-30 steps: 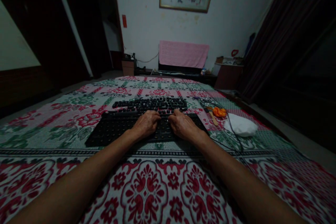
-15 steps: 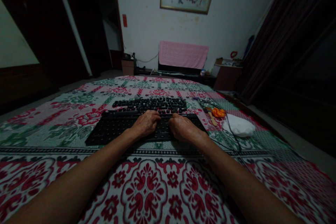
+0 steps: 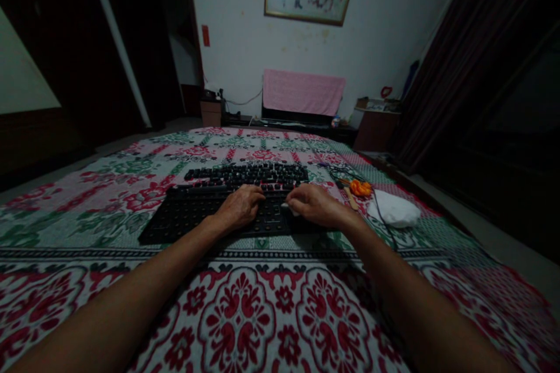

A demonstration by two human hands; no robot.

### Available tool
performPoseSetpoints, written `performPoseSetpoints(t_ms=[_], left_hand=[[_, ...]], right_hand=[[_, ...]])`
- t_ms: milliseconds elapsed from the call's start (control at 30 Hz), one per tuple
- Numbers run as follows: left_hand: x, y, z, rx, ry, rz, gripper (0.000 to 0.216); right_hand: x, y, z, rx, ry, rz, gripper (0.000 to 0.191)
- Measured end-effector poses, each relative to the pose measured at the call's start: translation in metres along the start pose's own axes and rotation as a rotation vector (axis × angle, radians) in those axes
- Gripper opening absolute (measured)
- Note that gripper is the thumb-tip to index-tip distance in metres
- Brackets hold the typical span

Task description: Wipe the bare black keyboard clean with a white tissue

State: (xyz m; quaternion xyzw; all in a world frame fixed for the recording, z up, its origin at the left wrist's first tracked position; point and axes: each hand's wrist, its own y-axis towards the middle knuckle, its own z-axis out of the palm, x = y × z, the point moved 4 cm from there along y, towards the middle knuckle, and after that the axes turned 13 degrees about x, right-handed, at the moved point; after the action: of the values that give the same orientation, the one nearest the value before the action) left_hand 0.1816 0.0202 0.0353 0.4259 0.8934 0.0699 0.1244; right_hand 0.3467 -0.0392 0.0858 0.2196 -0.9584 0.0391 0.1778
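A black keyboard (image 3: 175, 218) with its keycaps off lies on the patterned bedspread (image 3: 240, 320). My left hand (image 3: 242, 205) is on its middle, with fingers curled near the far edge. Over the right part of the board, my right hand (image 3: 312, 204) has its thumb and fingers pinched together. A small whitish thing (image 3: 285, 206) shows under those fingertips; its kind is too dim to make out. Beyond the board, loose black keycaps (image 3: 249, 173) are laid out in rows.
To the right lie an orange bundle (image 3: 361, 188), a flat wooden stick (image 3: 351, 199), a white crumpled cloth or bag (image 3: 396, 210) and a dark cable (image 3: 382, 218). Farther off, a pink towel (image 3: 304, 91) hangs over a dark screen by the wall.
My right hand has lifted and turned slightly on the right part of the board, and a whitish thing now shows at its fingertips. My left hand stays nearly in place.
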Motion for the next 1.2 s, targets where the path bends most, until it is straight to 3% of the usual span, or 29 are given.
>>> performPoseSetpoints(t_ms=[100, 200, 333, 567, 967, 1033, 1200], left_hand=[[-0.001, 0.000, -0.001, 0.011, 0.019, -0.004, 0.033], [-0.001, 0.000, -0.001, 0.016, 0.048, -0.003, 0.034], [-0.002, 0.000, -0.001, 0.036, 0.072, 0.012, 0.034], [-0.003, 0.001, -0.003, 0.026, 0.023, 0.029, 0.033], [0.015, 0.003, -0.009, 0.082, 0.024, 0.070, 0.036], [0.023, 0.003, -0.012, 0.054, 0.032, 0.031, 0.034], [0.040, 0.001, -0.013, 0.062, 0.052, -0.049, 0.030]], right_hand=[[-0.008, 0.002, -0.002, -0.162, -0.008, 0.050, 0.021], [-0.007, 0.007, 0.011, -0.154, -0.080, 0.058, 0.023], [0.001, 0.010, 0.025, -0.077, -0.218, 0.089, 0.019], [0.020, 0.008, 0.025, 0.080, -0.373, 0.111, 0.021], [0.014, 0.002, 0.020, 0.325, -0.146, -0.010, 0.021], [0.012, 0.000, 0.017, 0.298, -0.102, -0.023, 0.021], [0.024, 0.003, 0.021, 0.051, -0.101, -0.205, 0.020]])
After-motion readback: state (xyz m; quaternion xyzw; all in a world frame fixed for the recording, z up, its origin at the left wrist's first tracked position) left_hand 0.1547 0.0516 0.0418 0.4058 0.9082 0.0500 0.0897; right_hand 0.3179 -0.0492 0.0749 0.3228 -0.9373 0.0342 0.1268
